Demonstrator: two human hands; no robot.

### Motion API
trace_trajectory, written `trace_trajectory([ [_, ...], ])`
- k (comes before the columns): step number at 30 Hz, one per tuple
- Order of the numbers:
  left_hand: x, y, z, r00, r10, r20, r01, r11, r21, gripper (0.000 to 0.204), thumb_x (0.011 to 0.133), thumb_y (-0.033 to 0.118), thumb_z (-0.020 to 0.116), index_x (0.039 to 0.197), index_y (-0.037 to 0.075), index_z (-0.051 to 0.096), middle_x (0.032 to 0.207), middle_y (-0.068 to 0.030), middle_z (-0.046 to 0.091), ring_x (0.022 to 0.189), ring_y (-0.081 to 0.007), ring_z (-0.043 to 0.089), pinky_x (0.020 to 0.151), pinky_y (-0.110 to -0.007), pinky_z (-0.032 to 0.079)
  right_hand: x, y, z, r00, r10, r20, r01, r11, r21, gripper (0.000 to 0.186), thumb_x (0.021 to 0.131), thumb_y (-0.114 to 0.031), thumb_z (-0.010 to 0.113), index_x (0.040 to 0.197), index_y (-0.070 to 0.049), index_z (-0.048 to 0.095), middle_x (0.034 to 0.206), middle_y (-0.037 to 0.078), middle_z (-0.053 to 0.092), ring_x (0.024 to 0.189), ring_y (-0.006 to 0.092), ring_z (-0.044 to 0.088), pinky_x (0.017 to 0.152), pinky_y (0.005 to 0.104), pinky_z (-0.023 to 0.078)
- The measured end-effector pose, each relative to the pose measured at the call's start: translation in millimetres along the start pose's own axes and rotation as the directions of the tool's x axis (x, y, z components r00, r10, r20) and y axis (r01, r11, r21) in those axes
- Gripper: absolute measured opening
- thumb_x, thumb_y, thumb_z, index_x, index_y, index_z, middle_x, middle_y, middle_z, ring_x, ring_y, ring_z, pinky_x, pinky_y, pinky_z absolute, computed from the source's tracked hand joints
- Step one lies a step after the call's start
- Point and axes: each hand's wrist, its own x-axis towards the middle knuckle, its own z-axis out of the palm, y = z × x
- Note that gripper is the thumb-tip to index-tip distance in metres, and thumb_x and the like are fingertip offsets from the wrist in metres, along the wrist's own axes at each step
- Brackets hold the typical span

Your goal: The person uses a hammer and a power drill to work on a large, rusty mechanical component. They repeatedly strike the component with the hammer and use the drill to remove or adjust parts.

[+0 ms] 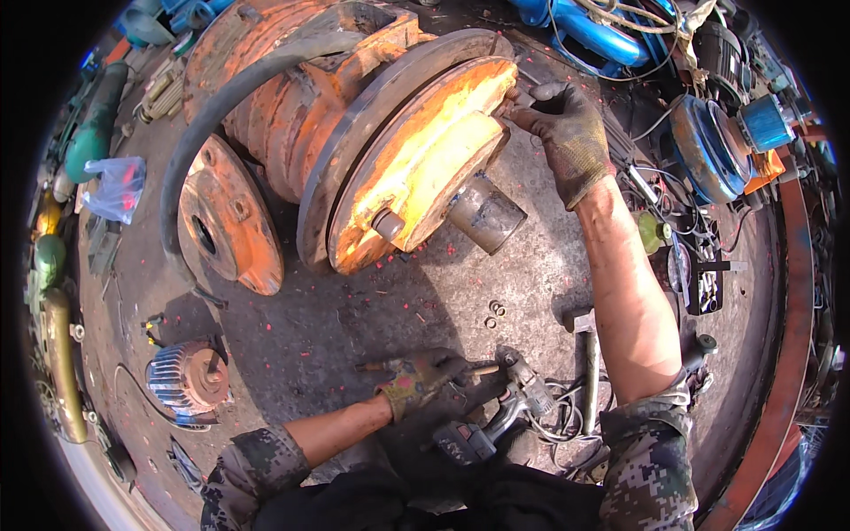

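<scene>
A large orange flanged machine casing (292, 133) lies on the floor, with a round orange and yellow plate (434, 168) facing me. A bolt (387, 224) and a short dark metal cylinder (487, 214) stick out of that plate. My gloved right hand (567, 137) is at the plate's right rim, its fingers bent and closed there; whatever they pinch is hidden. Lower down, my gloved left hand (427, 379) is closed around a thin light-brown stick (370, 366), which shows on both sides of the fist. Beside it lies a cordless power tool (522, 394).
Several small rings (495, 313) lie on the floor between my hands. A hammer (589, 354) and cables are right of the power tool. An orange disc (232, 217) leans at left, near a blue electric motor (188, 379). A black hose (208, 124) arches over the casing.
</scene>
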Motion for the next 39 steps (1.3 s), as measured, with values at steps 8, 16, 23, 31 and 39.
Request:
trace_trajectory([
  [8,2.0,-7.8,2.8,0.999,0.042,-0.009,-0.042,0.998,0.036,0.040,0.103,0.039,0.060,0.116,0.005,0.074,0.097,-0.0056,0.075,0.073,-0.0111,0.065,0.065,-0.030,0.054,-5.5,-14.0,2.1,0.996,0.084,0.037,-0.082,0.995,-0.056,0.057,0.091,-0.044,0.082,0.117,0.004,0.066,0.096,0.008,0.071,0.083,0.0140,0.062,0.071,0.0294,0.051],
  [16,37.8,-18.9,-7.4,0.961,0.237,-0.142,-0.170,0.913,0.370,0.028,0.098,0.027,0.064,0.115,0.007,0.074,0.108,-0.0153,0.074,0.098,-0.0297,0.071,0.087,-0.041,0.055,5.1,-11.0,0.7,0.992,0.122,0.039,-0.119,0.990,-0.080,0.045,0.087,-0.040,0.083,0.108,-0.002,0.075,0.099,0.010,0.076,0.085,0.0203,0.069,0.082,0.0342,0.054],
  [23,78.5,7.7,5.8,0.924,0.380,-0.034,-0.265,0.703,0.660,0.036,0.097,0.031,0.064,0.126,0.012,0.069,0.119,-0.0169,0.071,0.112,-0.0376,0.066,0.097,-0.044,0.052,-4.1,-23.0,-0.4,0.993,0.116,0.028,-0.114,0.992,-0.060,0.048,0.089,-0.042,0.080,0.106,0.003,0.076,0.094,0.014,0.078,0.088,0.0214,0.073,0.083,0.0347,0.055],
  [31,101.7,-16.8,18.7,0.909,0.417,0.020,-0.281,0.576,0.768,0.042,0.100,0.040,0.061,0.131,0.011,0.063,0.121,-0.0181,0.068,0.112,-0.0369,0.064,0.097,-0.046,0.052,-24.7,-14.2,-30.7,0.984,0.139,0.116,-0.148,0.986,0.076,0.039,0.094,-0.039,0.075,0.101,0.000,0.074,0.084,0.008,0.073,0.070,0.0141,0.067,0.067,0.0292,0.053],
  [39,112.1,-9.0,32.5,0.894,0.416,0.167,-0.335,0.372,0.866,0.032,0.092,0.015,0.058,0.121,0.005,0.065,0.114,-0.0201,0.068,0.102,-0.0364,0.069,0.084,-0.048,0.056,-162.4,49.2,-106.6,0.771,0.561,0.302,-0.575,0.817,-0.048,0.030,0.098,-0.027,0.073,0.106,0.002,0.070,0.083,0.003,0.070,0.065,0.0070,0.062,0.058,0.0233,0.049],
])
